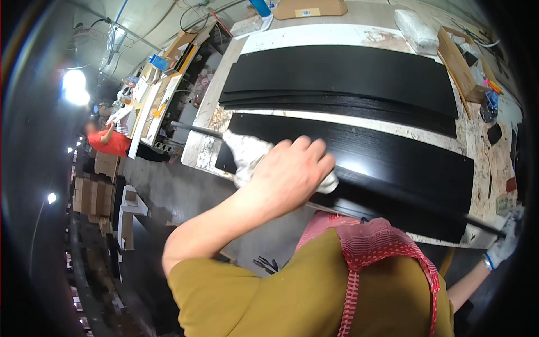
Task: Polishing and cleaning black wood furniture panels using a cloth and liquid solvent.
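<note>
My left hand (295, 168), bare, is closed round a crumpled white cloth (247, 154). The cloth lies against a long black board (387, 201) that is seen nearly edge-on and blurred by motion. My right hand (507, 238), in a whitish glove with a blue cuff, grips the board's right end; its fingers are partly lost in the dark rim. Beneath is another flat black board (415, 151), glossy where light falls on it. Beyond that, several black boards (342, 67) lie in an uneven stack on the white worktable (205, 118).
A wrapped white bundle (416, 31) and a cardboard box (463, 62) of odds and ends stand at the far right. Brown cardboard (309, 8) lies at the back. To the left, a person in red (109, 141) stands by another bench; stacked cartons (92, 195) are nearer.
</note>
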Action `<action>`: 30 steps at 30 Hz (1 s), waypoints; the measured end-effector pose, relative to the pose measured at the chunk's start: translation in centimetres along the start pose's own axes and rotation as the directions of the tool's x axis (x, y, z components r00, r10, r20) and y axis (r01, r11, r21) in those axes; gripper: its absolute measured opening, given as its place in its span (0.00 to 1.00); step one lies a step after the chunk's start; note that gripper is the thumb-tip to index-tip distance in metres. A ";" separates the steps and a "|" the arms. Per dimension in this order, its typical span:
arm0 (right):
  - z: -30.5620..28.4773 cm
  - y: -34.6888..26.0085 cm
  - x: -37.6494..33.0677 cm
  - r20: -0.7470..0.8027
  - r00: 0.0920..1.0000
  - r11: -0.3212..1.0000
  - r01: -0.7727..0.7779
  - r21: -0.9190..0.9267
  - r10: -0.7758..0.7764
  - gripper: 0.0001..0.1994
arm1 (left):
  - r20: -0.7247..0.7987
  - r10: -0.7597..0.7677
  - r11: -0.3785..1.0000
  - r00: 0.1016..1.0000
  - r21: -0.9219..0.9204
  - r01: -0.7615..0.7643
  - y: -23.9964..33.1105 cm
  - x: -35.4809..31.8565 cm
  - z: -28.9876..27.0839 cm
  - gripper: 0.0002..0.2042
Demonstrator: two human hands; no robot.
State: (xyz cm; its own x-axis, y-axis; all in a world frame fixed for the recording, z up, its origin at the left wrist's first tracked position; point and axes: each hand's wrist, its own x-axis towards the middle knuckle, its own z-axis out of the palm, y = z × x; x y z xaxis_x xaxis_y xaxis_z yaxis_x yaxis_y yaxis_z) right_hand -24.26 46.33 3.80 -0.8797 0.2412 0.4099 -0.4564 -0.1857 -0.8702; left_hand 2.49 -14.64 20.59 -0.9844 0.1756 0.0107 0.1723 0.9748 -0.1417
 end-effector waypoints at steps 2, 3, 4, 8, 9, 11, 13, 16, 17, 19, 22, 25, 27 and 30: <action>0.8 0.8 -2.1 -0.060 0.998 0.992 -0.017 0.126 0.025 0.14 | 0.050 -0.027 0.999 0.998 0.047 0.024 2.1 -2.5 0.2 0.20; 1.1 1.2 -3.1 -0.065 0.995 0.982 -0.064 0.177 0.077 0.14 | 0.071 -0.047 0.997 0.996 0.061 0.043 3.0 -3.5 0.4 0.23; 1.1 1.5 -4.0 -0.063 0.989 0.965 -0.117 0.234 0.135 0.14 | 0.138 -0.071 0.996 0.988 0.068 0.062 3.9 -4.3 0.6 0.25; 0.8 3.5 -5.6 -0.011 0.942 0.856 -0.299 0.421 0.334 0.14 | 0.213 -0.088 0.994 0.973 0.078 0.072 6.4 -6.0 2.3 0.27; 0.7 4.0 -5.6 0.014 0.927 0.817 -0.338 0.468 0.375 0.14 | 0.210 -0.101 0.993 0.973 0.082 0.085 6.7 -6.1 2.8 0.27; 1.0 5.3 -5.1 0.064 0.893 0.734 -0.405 0.546 0.445 0.14 | 0.198 -0.122 0.989 0.973 0.101 0.104 7.0 -5.9 4.2 0.27; 1.9 6.5 -4.5 0.112 0.859 0.639 -0.452 0.622 0.499 0.13 | 0.186 -0.139 0.986 0.973 0.122 0.117 7.1 -5.4 6.1 0.27; 3.9 7.6 -3.7 0.199 0.828 0.465 -0.474 0.748 0.524 0.13 | 0.165 -0.212 0.977 0.963 0.071 0.202 7.3 -4.7 9.7 0.27; 4.7 7.8 -3.6 0.183 0.798 0.471 -0.505 0.723 0.574 0.13 | 0.157 -0.232 0.973 0.960 0.030 0.230 7.4 -4.5 11.0 0.27; 5.8 8.1 -3.4 0.193 0.805 0.521 -0.524 0.674 0.561 0.13 | 0.051 -0.265 0.958 0.963 -0.104 0.269 7.8 -4.1 13.1 0.29; 6.5 7.7 -3.6 0.180 0.810 0.429 -0.468 0.773 0.559 0.13 | 0.217 -0.192 0.952 0.957 -0.195 0.235 8.1 -3.6 13.7 0.30; 5.3 6.5 -4.3 0.160 0.817 0.457 -0.459 0.762 0.554 0.16 | 0.369 -0.322 0.796 0.872 -0.393 0.460 7.1 -1.5 12.3 0.20; 4.4 5.6 -4.9 0.108 0.784 0.507 -0.493 0.707 0.611 0.20 | 0.287 -0.465 0.608 0.837 -0.585 0.538 5.7 1.0 11.2 0.12; 3.9 5.2 -6.1 0.052 0.772 0.487 -0.450 0.748 0.634 0.21 | 0.152 -0.555 0.326 0.818 -0.865 0.382 3.4 6.8 12.5 0.09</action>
State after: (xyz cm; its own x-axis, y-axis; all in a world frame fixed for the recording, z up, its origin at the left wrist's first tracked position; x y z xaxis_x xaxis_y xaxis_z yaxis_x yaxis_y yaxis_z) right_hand -21.81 40.21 -2.21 -0.9750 0.0191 -0.2214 0.0739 -0.9118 -0.4040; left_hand -4.09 -11.83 7.84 -0.9060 -0.4186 -0.0628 -0.2893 0.5040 0.8138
